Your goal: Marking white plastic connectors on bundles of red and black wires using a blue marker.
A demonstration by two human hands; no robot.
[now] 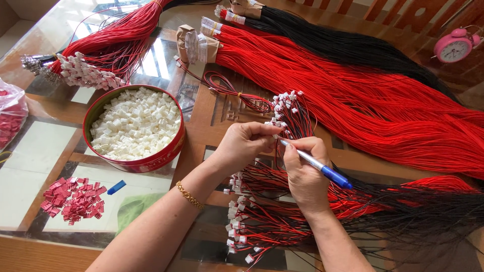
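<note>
My left hand (245, 142) pinches a small white connector at the end of thin red and black wires, at the middle of the table. My right hand (304, 171) grips a blue pen (322, 168), whose tip touches that connector. Just above my hands a bunch of wires ends in white connectors (285, 103). Under my forearms lies another pile of wires fitted with white connectors (252, 221).
A round red tin (151, 160) of white connector housings stands left of my hands. Red housings (73, 199) and a blue pen cap (116, 187) lie at front left. Big red wire bundles (363, 95) and a black wire bundle (353, 48) cover the right; a pink alarm clock (455, 46) stands far right.
</note>
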